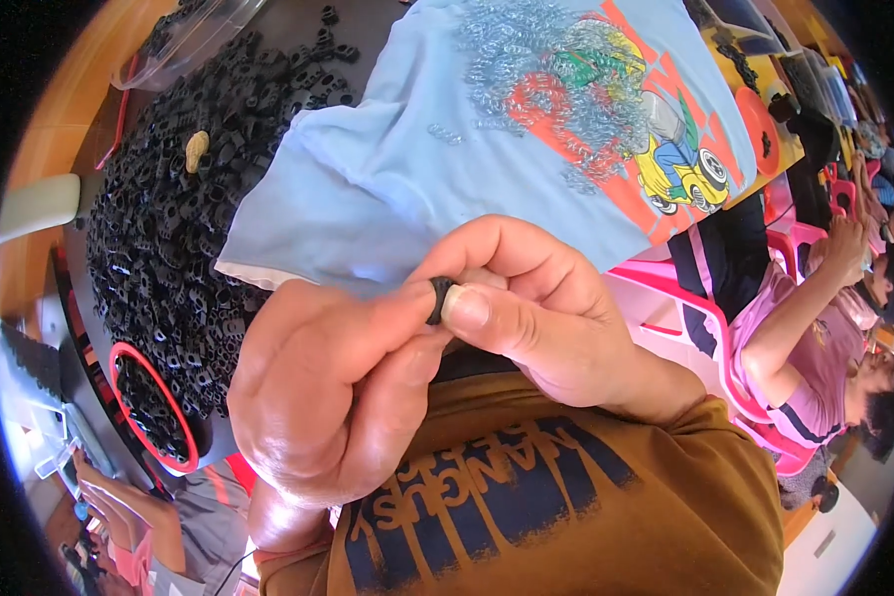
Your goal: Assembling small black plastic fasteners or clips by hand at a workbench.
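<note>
Pinching one small black plastic piece (437, 299) between them, the left hand (333, 372) and right hand (531, 313) meet fingertip to fingertip, near the near edge of the bench (372, 32), in front of the brown shirt (666, 497). Both hands grasp the same piece: left thumb and bent fingers on one side, right thumb, nail up, on the other. Two-handed fingertip hold likely because the part is tiny and needs steadying from both sides; held close to the body, probably for a good look. Loose black plastic clips (159, 258) heaped along the left side of the bench, likely to stay within the left hand's reach. Small silvery coil springs (512, 70) scattered on the light-blue printed T-shirt (358, 179), toward its far right part, away from the clips; pale cloth presumably keeps them visible and stops rolling. Red-rimmed basin (191, 463) at the bench's near left corner holds more black parts, maybe to keep them separate. Peanut (197, 151) sits on the heap. Held piece looks dark, matte, rounded at the visible edge; fingers cover most of it, so holes or a fitted spring can't be told.
</note>
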The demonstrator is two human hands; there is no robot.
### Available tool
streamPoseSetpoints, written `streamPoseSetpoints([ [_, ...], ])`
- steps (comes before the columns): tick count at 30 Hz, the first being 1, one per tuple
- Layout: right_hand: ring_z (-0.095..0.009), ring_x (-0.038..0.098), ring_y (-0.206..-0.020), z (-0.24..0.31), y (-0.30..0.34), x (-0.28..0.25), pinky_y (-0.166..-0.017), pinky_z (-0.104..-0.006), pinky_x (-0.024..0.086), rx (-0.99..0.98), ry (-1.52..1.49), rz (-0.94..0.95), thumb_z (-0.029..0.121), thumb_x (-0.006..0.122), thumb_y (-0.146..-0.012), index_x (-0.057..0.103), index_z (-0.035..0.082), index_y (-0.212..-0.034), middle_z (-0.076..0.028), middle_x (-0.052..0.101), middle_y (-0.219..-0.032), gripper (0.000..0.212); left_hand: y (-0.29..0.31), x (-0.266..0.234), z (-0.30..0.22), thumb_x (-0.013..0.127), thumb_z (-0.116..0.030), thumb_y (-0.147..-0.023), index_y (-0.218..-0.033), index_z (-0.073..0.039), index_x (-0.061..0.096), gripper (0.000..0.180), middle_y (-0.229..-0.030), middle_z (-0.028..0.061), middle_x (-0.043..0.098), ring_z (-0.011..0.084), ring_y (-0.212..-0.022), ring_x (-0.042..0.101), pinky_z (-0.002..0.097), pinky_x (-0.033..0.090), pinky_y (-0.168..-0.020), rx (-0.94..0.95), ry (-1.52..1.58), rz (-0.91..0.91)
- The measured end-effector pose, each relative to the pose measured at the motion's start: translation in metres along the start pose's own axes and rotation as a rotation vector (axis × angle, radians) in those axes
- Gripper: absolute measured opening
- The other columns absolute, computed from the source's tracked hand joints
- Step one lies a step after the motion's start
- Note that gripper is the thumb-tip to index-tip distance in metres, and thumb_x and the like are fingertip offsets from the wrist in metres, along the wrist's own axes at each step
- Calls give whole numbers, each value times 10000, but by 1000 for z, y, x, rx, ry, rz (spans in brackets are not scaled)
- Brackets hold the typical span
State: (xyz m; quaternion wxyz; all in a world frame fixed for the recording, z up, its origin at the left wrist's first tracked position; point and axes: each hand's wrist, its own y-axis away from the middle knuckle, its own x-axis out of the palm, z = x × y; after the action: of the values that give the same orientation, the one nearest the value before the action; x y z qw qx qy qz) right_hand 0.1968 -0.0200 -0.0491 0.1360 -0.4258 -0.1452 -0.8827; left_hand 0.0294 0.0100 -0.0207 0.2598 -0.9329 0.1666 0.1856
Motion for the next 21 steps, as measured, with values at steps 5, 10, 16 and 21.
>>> streamPoseSetpoints([
  [5, -120, 616, -826, 4, 0, 1, -753, -245, 490, 3, 20, 5, 145, 538, -963, 518, 5, -1119, -97, 654, -965, 210, 9, -4, -1, 466, -2, -821, -1052, 28, 590, 264, -834, 57, 485, 107, -716, 445, 241, 389, -668, -259, 204, -72],
  [10, -117, 613, -835, 5, 0, 1, -754, -246, 489, 23, 90, -33, 146, 539, -962, 520, 13, -1118, -105, 662, -946, 207, 8, 0, -12, 417, 5, -863, -1146, 43, 520, 303, -937, 91, 524, 91, -719, 458, 230, 400, -702, -539, 440, -210],
  [16, -109, 605, -814, 2, -1, 5, -740, -242, 482, -11, 47, -65, 138, 546, -958, 521, 16, -1117, -83, 643, -946, 203, 5, 9, -21, 377, -53, -916, -1334, 89, 325, 444, -1164, 263, 555, 61, -545, 453, 165, 378, -531, -555, 376, -199],
  [21, -112, 579, -781, 0, -3, 6, -707, -243, 465, -56, 69, -22, 106, 534, -960, 518, 1, -1121, -70, 617, -919, 193, 10, 6, -25, 407, -77, -927, -1417, 63, 153, 569, -1246, 308, 514, 67, -545, 486, 168, 419, -544, -569, 433, -89],
])
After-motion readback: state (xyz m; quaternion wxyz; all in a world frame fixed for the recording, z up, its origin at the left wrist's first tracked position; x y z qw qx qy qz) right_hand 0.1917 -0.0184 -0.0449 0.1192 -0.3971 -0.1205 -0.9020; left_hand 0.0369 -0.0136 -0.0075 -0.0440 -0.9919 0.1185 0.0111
